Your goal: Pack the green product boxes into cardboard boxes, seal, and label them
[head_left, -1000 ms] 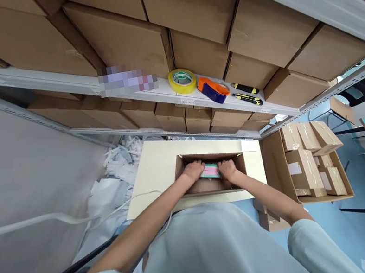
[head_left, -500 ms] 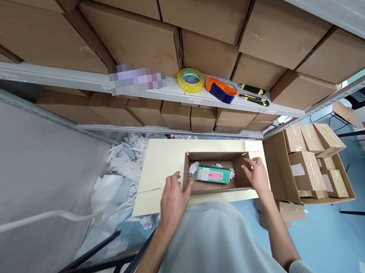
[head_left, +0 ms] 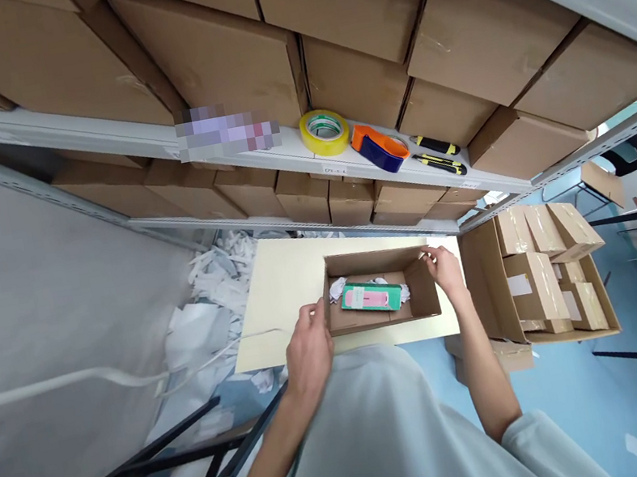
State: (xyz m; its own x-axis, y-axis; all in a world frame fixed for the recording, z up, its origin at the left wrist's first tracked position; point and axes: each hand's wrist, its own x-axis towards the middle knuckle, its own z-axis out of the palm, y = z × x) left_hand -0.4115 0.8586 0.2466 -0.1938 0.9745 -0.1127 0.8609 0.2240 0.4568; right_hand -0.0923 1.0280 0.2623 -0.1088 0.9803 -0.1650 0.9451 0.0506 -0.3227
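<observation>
An open cardboard box sits on the pale yellow tabletop. In it lies a green packet with a pink panel, with crumpled white paper at both ends. My left hand grips the box's left wall near the front corner, its fingers close together. At the far right corner, my right hand pinches the rim between thumb and fingers. The inner side of each grip is partly hidden.
A shelf ahead holds yellow tape, an orange and blue tape dispenser, and utility knives. To the right stands a large carton of taped boxes. Paper scraps pile up left of the table.
Both hands have closed in from beside the box onto its walls. My right hand has moved up to the far right corner. The view has shifted slightly.
</observation>
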